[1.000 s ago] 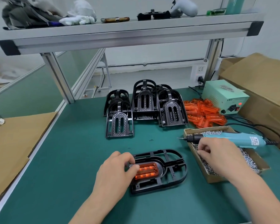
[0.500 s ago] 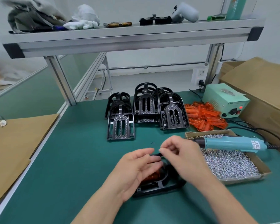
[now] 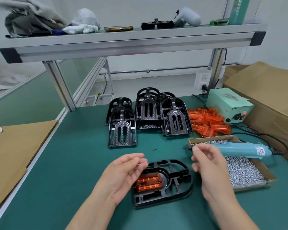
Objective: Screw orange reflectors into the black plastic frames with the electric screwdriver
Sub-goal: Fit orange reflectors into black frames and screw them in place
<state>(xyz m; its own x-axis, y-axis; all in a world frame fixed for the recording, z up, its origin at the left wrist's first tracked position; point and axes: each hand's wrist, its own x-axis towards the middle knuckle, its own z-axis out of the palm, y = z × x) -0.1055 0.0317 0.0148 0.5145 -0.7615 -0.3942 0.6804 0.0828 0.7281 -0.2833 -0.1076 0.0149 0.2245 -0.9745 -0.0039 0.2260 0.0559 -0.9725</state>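
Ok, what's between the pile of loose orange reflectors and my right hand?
In the head view, the far end of the cardboard screw box and the electric screwdriver lying across it sit between the reflector pile and your right hand.

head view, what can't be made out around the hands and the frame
All in the head view:
- right hand: motion blur; whether its grip holds anything is unclear.
- black frame: left edge hidden under the left hand, which pinches a screw.
- orange reflector: any screws in it too small to tell.
- electric screwdriver: nose hidden behind the right hand.
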